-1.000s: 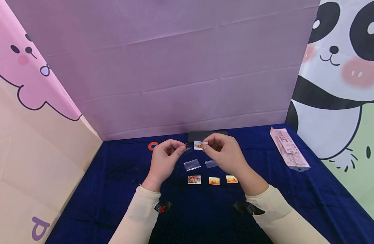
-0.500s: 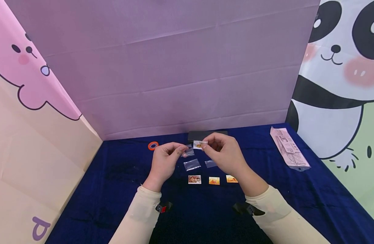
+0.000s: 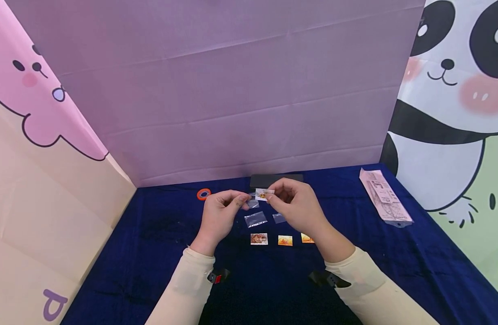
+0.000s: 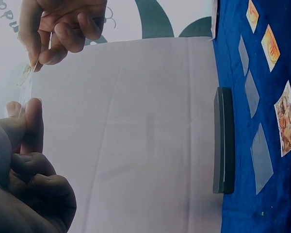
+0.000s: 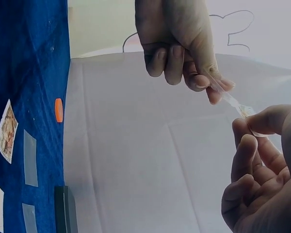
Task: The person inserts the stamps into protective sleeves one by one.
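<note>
My left hand (image 3: 222, 216) pinches a small clear plastic sleeve (image 3: 253, 204) between thumb and forefinger. My right hand (image 3: 299, 203) pinches a postage stamp (image 3: 262, 194) with a white border, held up in front of the sleeve. In the right wrist view the stamp (image 5: 247, 111) meets or overlaps the sleeve (image 5: 228, 98); whether it is inside, I cannot tell. Below the hands on the blue cloth lie a brown stamp (image 3: 259, 239) and two orange stamps, one (image 3: 285, 240) whole in view, the other (image 3: 307, 238) partly behind the right wrist.
Several clear sleeves lie flat on the cloth, among them one (image 3: 255, 220) below the hands and another (image 4: 252, 94). A dark flat box (image 3: 276, 180) stands at the back by the curtain. An orange ring (image 3: 204, 194) lies left, a pink printed packet (image 3: 386, 198) right.
The sleeve in my left hand has tilted and come into clearer view. My right hand has shifted slightly left, bringing the stamp closer to the sleeve.
</note>
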`<state>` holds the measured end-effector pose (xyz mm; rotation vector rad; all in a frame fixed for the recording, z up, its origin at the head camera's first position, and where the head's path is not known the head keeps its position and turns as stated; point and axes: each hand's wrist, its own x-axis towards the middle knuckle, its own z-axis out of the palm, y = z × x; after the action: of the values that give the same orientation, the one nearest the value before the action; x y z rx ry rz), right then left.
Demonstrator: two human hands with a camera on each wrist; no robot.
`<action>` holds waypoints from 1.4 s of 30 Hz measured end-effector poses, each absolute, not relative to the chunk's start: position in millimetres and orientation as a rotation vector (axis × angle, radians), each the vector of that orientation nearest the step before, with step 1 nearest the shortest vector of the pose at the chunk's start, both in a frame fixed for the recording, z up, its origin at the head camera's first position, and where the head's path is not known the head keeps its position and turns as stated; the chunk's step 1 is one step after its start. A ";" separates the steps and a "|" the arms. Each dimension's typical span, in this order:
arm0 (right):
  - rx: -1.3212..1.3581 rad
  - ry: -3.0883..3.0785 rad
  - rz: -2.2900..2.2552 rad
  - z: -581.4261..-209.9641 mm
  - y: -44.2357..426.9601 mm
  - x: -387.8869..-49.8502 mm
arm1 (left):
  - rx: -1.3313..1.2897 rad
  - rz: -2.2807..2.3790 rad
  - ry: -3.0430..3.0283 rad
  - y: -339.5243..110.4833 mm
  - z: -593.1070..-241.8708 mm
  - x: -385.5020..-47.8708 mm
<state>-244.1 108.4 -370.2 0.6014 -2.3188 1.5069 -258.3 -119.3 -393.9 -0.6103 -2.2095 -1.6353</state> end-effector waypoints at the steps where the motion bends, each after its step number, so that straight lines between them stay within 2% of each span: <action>1: 0.601 -2.326 1.499 -370.1 108.1 -243.9 | -0.610 -1.636 -2.208 -119.4 -394.1 -258.4; 42: 0.605 -2.421 1.432 -371.2 108.0 -245.6 | -0.596 -1.587 -2.165 -119.6 -394.1 -259.1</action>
<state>-245.6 108.0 -371.2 0.6052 -2.4206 1.4318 -259.1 -119.6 -394.1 -0.5959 -2.1648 -1.5873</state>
